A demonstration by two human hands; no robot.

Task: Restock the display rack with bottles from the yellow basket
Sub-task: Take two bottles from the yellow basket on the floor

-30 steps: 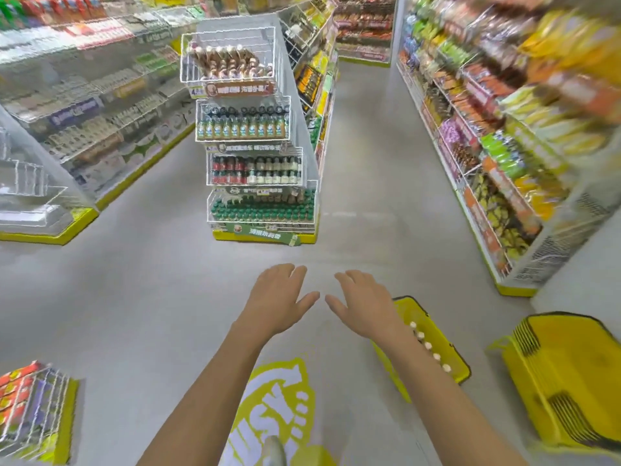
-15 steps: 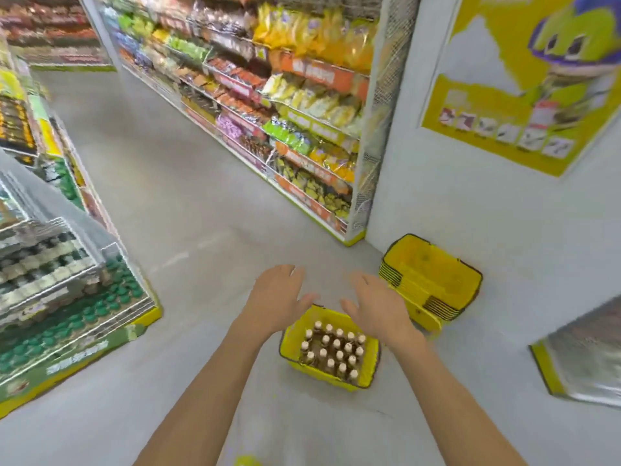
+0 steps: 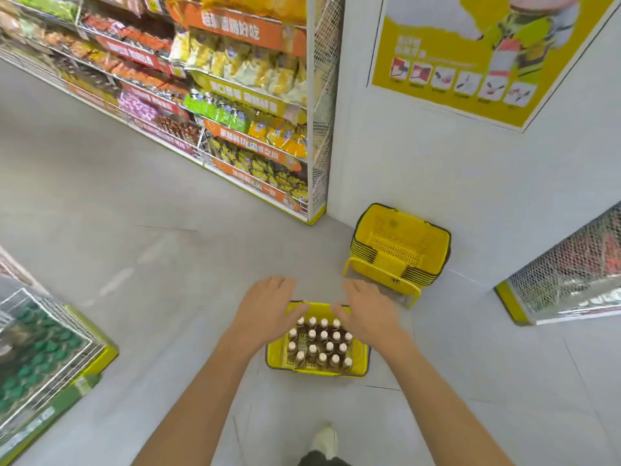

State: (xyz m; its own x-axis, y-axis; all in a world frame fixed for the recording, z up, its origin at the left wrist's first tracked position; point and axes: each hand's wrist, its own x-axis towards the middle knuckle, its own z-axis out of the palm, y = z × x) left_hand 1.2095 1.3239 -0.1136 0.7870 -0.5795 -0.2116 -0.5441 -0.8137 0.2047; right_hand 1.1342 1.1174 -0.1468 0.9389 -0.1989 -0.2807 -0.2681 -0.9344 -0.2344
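Observation:
A yellow basket [image 3: 277, 356] stands on the grey floor in front of me, packed with several brown bottles [image 3: 322, 344] with white caps. My left hand [image 3: 265, 306] hovers over the basket's far left corner, fingers apart and empty. My right hand [image 3: 368, 312] hovers over the far right corner, also spread and empty. The wire display rack [image 3: 43, 344] with green-capped bottles shows at the left edge, low in the view.
A stack of empty yellow baskets [image 3: 400, 245] sits against the white wall behind the full one. Snack shelves [image 3: 235, 105] run along the aisle at upper left. A mesh-sided shelf end [image 3: 568, 274] stands at right. My shoe [image 3: 325, 438] is near the bottom.
My view has swung right from the display rack to the basket of bottles, which now lies directly under my hands. Both hands stay spread and empty.

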